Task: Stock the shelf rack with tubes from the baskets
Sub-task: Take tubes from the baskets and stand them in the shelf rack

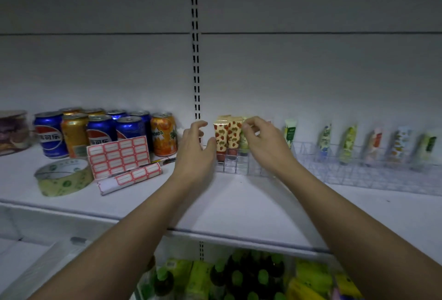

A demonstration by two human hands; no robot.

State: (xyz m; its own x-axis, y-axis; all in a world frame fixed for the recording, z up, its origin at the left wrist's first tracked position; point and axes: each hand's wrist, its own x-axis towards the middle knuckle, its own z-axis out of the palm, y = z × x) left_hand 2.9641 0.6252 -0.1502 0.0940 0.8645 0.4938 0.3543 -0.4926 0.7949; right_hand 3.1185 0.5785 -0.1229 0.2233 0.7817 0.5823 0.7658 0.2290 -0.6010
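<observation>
Stocking looks barely begun: two strawberry tubes [226, 136] stand at the rack's [358, 173] left end, other tubes spaced along its far row. Right hand [263, 142] pinches a green tube [244, 142] into place beside them; left hand [195, 149] hovers, fingers released. Most slots remain.

One head-worn wide-angle view faces the white shelf [239, 204] closely, looking forward and slightly down.

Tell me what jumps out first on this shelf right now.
Both bare hands meet mid-shelf at the strawberry-print tubes standing in the clear wire rack; the right hand pinches a green tube, the left hand hovers beside. Blue and orange soda cans crowd the left.
</observation>
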